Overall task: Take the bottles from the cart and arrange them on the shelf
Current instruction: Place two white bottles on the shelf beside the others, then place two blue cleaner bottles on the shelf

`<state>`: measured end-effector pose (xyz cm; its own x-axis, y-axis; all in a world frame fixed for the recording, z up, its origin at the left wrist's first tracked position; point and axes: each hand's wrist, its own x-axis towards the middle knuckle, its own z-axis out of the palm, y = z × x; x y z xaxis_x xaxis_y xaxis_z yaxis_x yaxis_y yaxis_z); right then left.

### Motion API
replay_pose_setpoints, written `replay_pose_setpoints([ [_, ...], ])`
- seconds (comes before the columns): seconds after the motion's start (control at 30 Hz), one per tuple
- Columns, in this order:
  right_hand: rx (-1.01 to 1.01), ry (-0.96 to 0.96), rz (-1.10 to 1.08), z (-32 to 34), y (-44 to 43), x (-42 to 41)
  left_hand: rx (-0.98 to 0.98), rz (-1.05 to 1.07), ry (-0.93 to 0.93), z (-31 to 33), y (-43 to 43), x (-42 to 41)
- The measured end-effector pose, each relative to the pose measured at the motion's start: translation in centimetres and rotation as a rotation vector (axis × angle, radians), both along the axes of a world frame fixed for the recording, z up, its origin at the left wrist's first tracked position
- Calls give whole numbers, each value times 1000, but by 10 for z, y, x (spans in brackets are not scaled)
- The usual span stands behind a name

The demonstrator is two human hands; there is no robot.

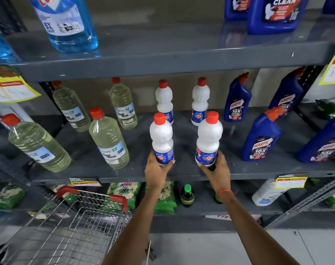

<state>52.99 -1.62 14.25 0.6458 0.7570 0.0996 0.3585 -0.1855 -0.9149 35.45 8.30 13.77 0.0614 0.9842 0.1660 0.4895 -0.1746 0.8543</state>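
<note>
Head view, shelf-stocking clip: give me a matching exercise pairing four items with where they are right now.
Items:
1. white bottle
2. dark blue Harpic bottle
3. light blue bottle
4. green-capped bottle

Places:
A. top shelf
B. bottom shelf, between the forearms
C. held at its base by the left hand
D. middle shelf, right of the right hand

Pairs: 1-C, 2-D, 3-A, 4-B

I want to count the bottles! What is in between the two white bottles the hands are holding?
Nothing: in the head view, only bare grey shelf shows between the left white bottle and the right white bottle.
</note>
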Motion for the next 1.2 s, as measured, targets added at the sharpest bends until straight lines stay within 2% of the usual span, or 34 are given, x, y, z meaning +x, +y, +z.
replay_pose_setpoints([
  [0.17, 0, 25, 5, 6, -2, -1, -40, -54, -122, -1, -8, 3],
  [0.4, 56, -126, -22, 18, -13, 2, -8, 29, -185, 4, -26, 19],
  [0.47, 83, -200, -21, 26, -19, 8, 117, 100, -93, 18, -38, 28],
  [0.53, 178, -295, -59, 35, -30, 17, 342, 118, 30, 36, -61, 46],
  [0.63, 321, -439, -121, 45, -53, 39, 527, -58, 94, 52, -102, 98],
  [0.73, 385, -517, -196, 43, -78, 82, 546, -277, 63, 57, -132, 159],
  [0.83, 363, -473, -311, 33, -104, 138, 402, -339, -32, 48, -149, 212],
  [0.97, 272, -208, -478, 23, -124, 212, 3, -204, -289, 29, -137, 261],
  [1.03, 188, -143, -473, 22, -125, 242, -112, -235, -364, 24, -119, 267],
  [1.2, 32, -20, -361, 14, -122, 280, -304, -424, -263, 23, -83, 257],
])
